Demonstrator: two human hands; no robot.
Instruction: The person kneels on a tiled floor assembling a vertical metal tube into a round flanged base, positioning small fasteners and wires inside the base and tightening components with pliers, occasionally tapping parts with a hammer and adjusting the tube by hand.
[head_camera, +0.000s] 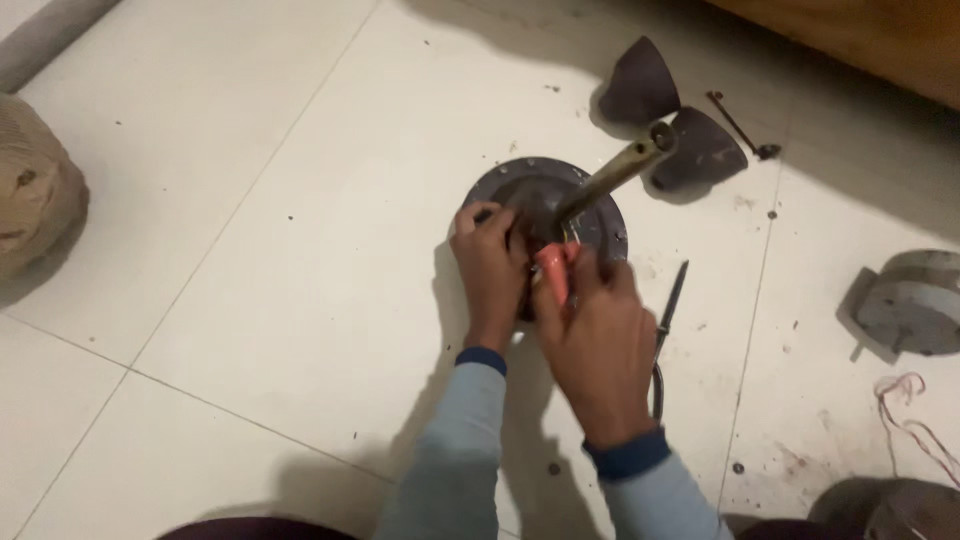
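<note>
1. Our left hand (490, 265) rests on the near-left rim of the round dark motor housing (540, 200), fingers curled onto its edge; it looks like a steadying hold, not a full clamp.
2. Our right hand (595, 325) is closed around a red-orange handled tool (553, 268), tip hidden in the housing recess just beside the wires (568, 233).
3. The housing sits flat on the white floor tile (250, 250), with the brass-coloured rod (615, 172) rising tilted up and to the right.
4. Risk: the tip is out of our sight, so a slip could nick wire insulation.
5. Risk: the tile looks smooth; with only 1 light hand on the rim, the housing could rotate or skid under torque.
6. Risk: the tall rod gives leverage; a sleeve bump could tip the housing.
7. Risk: the black probe-like tool (672, 300) lies near our right wrist and could get knocked.
8. Small fasteners on the tile could roll away.
</note>
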